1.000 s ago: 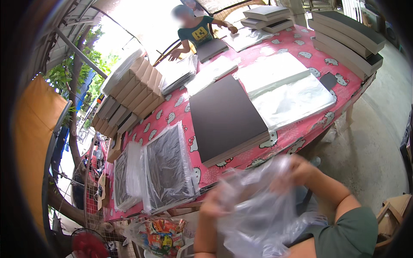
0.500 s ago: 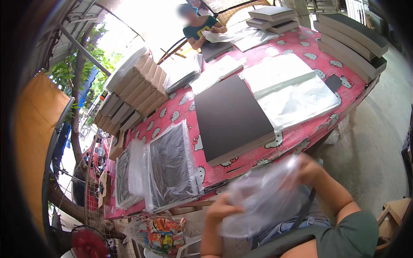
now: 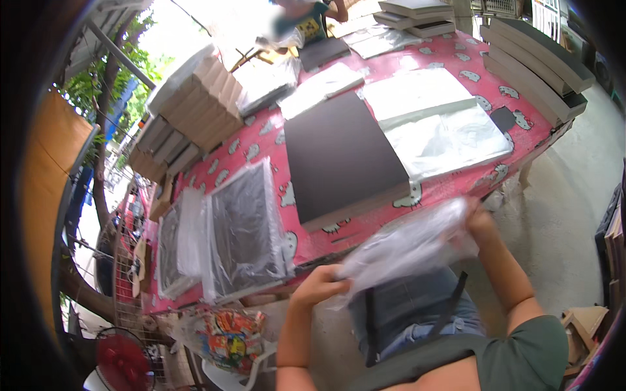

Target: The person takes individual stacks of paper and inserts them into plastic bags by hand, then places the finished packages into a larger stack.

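Observation:
A clear plastic bag (image 3: 403, 246) is stretched between my hands at the near table edge, blurred by motion. My left hand (image 3: 321, 285) pinches its left end, and my right hand (image 3: 480, 225) grips its upper right end. Just beyond lies a stack of black-topped boards (image 3: 345, 156). To its right is a pile of flat clear plastic bags (image 3: 447, 140). Black boards in clear plastic (image 3: 241, 228) lie at the table's left near edge, partly overlapped by another wrapped one (image 3: 179, 244).
The table has a pink patterned cover (image 3: 469, 55). Tall stacks of boards stand at the left (image 3: 195, 107) and right (image 3: 535, 72). A co-worker (image 3: 303, 26) is at the far side. A bag of colourful packets (image 3: 231, 339) sits on a chair below, near a red fan (image 3: 124, 362).
The plastic bag has gone from bunched and hanging to drawn out flatter between my hands. Both hands have risen in the view, the left also moving left. The co-worker has raised an arm.

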Demonstrator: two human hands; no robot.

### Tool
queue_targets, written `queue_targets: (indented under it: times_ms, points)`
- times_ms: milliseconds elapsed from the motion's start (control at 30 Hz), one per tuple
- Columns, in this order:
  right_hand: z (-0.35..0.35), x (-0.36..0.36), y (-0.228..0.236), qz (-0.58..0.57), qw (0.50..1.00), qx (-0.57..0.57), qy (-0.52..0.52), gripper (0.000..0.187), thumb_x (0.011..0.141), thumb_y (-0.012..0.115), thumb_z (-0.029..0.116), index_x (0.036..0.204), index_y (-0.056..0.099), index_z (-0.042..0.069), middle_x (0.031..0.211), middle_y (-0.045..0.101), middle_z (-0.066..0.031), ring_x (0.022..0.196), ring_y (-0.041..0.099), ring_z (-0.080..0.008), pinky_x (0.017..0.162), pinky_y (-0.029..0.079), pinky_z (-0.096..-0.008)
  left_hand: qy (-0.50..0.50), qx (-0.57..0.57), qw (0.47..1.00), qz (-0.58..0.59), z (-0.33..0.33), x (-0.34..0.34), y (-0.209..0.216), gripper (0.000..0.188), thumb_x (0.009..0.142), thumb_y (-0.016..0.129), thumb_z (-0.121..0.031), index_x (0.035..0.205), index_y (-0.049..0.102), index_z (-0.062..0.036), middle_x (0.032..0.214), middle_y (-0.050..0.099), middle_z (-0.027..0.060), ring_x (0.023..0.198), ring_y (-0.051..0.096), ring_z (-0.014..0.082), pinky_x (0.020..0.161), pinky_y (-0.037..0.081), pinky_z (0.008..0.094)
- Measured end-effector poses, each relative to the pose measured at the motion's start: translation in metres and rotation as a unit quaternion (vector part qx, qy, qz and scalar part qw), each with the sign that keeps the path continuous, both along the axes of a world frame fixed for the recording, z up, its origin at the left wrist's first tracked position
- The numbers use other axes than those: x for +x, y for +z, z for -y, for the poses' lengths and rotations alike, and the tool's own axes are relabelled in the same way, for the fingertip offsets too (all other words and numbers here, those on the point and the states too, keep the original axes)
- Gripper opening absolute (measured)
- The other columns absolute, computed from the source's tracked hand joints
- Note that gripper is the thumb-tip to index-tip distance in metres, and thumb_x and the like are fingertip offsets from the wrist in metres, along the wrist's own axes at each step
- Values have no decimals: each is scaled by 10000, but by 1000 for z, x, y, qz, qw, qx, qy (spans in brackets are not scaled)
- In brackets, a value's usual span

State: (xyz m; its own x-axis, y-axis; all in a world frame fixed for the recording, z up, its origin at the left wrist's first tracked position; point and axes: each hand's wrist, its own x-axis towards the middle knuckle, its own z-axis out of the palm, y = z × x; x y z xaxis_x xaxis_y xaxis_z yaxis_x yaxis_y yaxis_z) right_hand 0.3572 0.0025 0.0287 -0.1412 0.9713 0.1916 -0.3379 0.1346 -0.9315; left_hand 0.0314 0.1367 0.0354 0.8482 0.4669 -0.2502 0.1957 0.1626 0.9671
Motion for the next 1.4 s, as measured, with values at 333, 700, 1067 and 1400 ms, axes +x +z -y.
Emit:
queue_targets:
  times_ms: [333, 700, 1067, 1400]
  points:
    - [-72, -2, 16, 275, 924, -23, -265, 217, 745, 619, 102, 911, 552, -19, 672, 546, -29, 555, 482, -81, 481, 384, -224, 459, 50, 848, 259, -52, 12, -12, 89, 810, 601, -120, 862, 537, -85, 778, 533, -1, 712, 523, 83, 593, 434, 203]
    - [-84, -41, -16, 479, 718, -77, -499, 196, 735, 547, 178, 795, 596, -2, 686, 580, -207, 711, 559, -388, 653, 454, -410, 510, 467, 699, -183, -21, 45, -23, 166, 751, 633, -105, 803, 507, -10, 623, 537, 154, 552, 534, 281, 522, 403, 376]
    - [42, -35, -5, -245, 952, 7, -182, 454, 691, 716, 107, 1059, 477, -9, 767, 595, -72, 667, 575, -115, 589, 457, -244, 450, -95, 824, 330, 111, -47, -63, 203, 796, 550, -170, 894, 505, 2, 896, 572, 116, 692, 554, 119, 582, 453, 257]
    - [-122, 3, 213, 168, 829, 281, -454, 210, 759, 651, 202, 809, 653, -2, 689, 601, -30, 609, 506, -55, 602, 406, -181, 316, -43, 814, 486, -116, 14, 188, 319, 858, 480, -184, 1081, 465, 44, 905, 571, 125, 513, 529, 105, 292, 366, 150]
